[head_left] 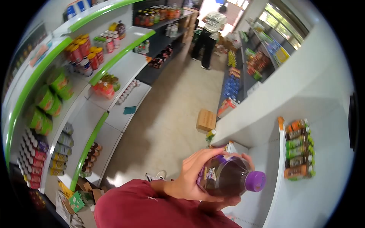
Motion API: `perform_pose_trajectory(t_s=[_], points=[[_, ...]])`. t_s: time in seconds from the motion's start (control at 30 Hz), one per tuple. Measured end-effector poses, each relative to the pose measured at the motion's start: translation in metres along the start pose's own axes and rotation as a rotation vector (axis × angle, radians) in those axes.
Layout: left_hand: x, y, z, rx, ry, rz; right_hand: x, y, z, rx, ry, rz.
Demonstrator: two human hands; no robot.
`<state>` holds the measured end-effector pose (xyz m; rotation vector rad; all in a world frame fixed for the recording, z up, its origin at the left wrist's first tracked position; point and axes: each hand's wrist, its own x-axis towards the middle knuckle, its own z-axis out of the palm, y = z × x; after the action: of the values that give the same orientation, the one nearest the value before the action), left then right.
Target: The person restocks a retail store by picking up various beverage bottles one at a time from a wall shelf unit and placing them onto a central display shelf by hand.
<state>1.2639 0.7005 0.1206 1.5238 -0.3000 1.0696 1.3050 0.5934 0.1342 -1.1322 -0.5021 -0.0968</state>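
Observation:
A plastic bottle [228, 175] of dark drink, with a purple cap and purple label, is tilted with its cap to the right. My left hand [190, 173] is closed around its label end, with the fingers over the top and the thumb underneath. My right hand [230, 202] is mostly hidden behind and below the bottle, closed against its underside. Fingertips [248, 160] show at the bottle's far side; I cannot tell which hand they belong to. Close to the right is a white shelf [280, 152] with a row of small bottles [298, 148] with green, brown and orange labels.
Green-edged shelves [100, 131] on the left hold cans [78, 51], green tubs [45, 98] and bottles. A cardboard box [206, 120] and a bottle [210, 135] are on the floor ahead. Farther off a person [209, 34] stands in the aisle. Opened cartons [81, 195] lie lower left.

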Motion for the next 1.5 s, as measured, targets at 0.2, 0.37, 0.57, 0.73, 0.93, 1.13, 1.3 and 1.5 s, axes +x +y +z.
perform_pose_trajectory(t_s=[0.2, 0.37, 0.57, 0.73, 0.93, 1.13, 1.3, 1.5], points=[[0.001, -0.003, -0.048, 0.265, 0.167, -0.074, 0.023, 0.039, 0.047, 0.113, -0.287, 0.167], [0.014, -0.024, -0.075, 0.426, 0.279, -0.128, 0.055, 0.087, 0.079, 0.192, -0.493, 0.158], [0.071, -0.091, -0.077, 0.564, 0.216, -0.142, 0.126, 0.123, 0.097, 0.263, -0.361, 0.295], [0.144, -0.188, -0.059, 0.324, 0.232, -0.114, 0.212, 0.163, 0.104, 0.216, -0.108, 0.145], [0.209, -0.276, -0.068, 0.193, 0.099, -0.217, 0.304, 0.217, 0.110, 0.048, -0.062, 0.040], [0.253, -0.316, -0.111, 0.190, 0.186, -0.314, 0.358, 0.257, 0.160, 0.082, -0.210, 0.140], [0.283, -0.336, -0.169, 0.406, 0.354, -0.106, 0.382, 0.307, 0.218, 0.237, -0.431, 0.260], [0.326, -0.380, -0.254, 0.471, 0.407, -0.081, 0.405, 0.357, 0.319, 0.250, -0.313, 0.188]])
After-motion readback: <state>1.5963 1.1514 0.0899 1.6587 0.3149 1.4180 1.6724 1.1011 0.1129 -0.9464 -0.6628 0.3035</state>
